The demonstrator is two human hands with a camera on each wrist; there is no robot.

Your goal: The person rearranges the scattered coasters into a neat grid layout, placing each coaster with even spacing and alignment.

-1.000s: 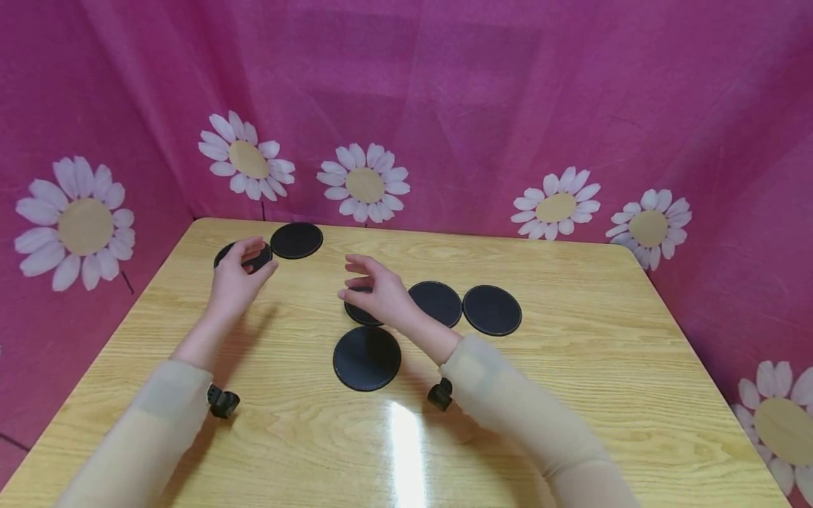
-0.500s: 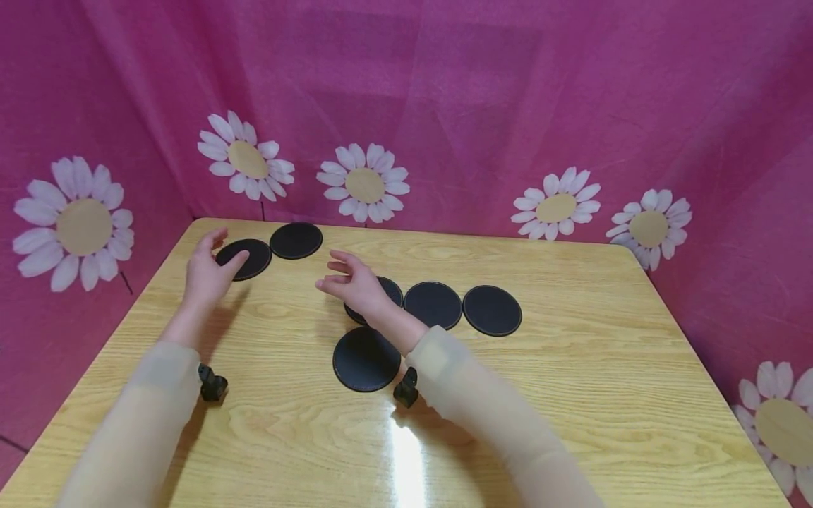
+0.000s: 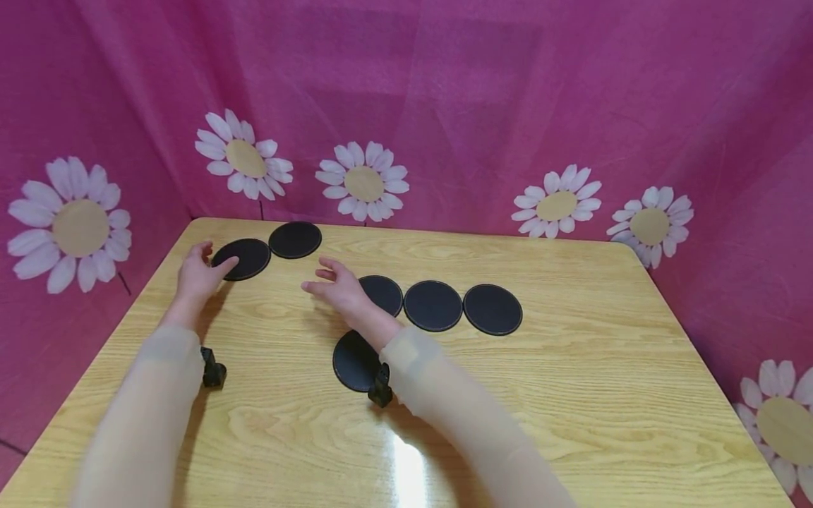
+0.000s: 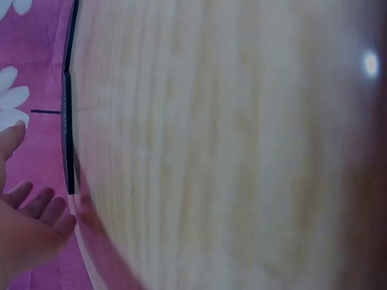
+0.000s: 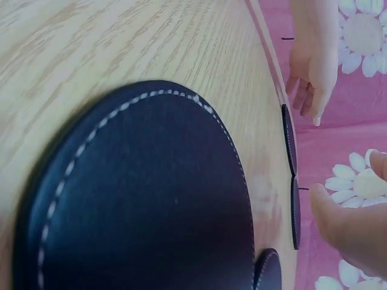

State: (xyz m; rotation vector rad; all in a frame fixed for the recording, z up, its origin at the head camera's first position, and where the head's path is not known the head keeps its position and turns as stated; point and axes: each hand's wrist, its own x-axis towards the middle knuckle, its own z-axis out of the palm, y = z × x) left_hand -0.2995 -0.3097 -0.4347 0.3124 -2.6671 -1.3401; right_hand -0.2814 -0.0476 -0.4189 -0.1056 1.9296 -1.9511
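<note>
Several round black coasters with pale edge stitching lie on a wooden table. My left hand (image 3: 197,277) is at the near-left rim of one back-left coaster (image 3: 244,259), fingers spread and thumb over its edge. Another coaster (image 3: 295,240) touches that one on its right. My right hand (image 3: 343,289) hovers left of the middle row, fingers loosely extended and holding nothing. Its wrist overlaps the row's left coaster (image 3: 384,293) and the nearer coaster (image 3: 352,361). The stitching of a coaster (image 5: 145,181) shows large in the right wrist view. The left wrist view catches a coaster (image 4: 68,133) edge-on beyond my fingers.
Two more coasters, a middle one (image 3: 433,306) and a right one (image 3: 492,310), continue the row. Pink curtain (image 3: 444,120) with white daisies stands behind and at both sides of the wooden table (image 3: 591,395). Small black wrist cameras hang below both sleeves.
My left hand has moved left and nearer, off the top of the back-left coaster to its rim. My right hand has shifted left, uncovering more of the row. The coasters stay nearly in place.
</note>
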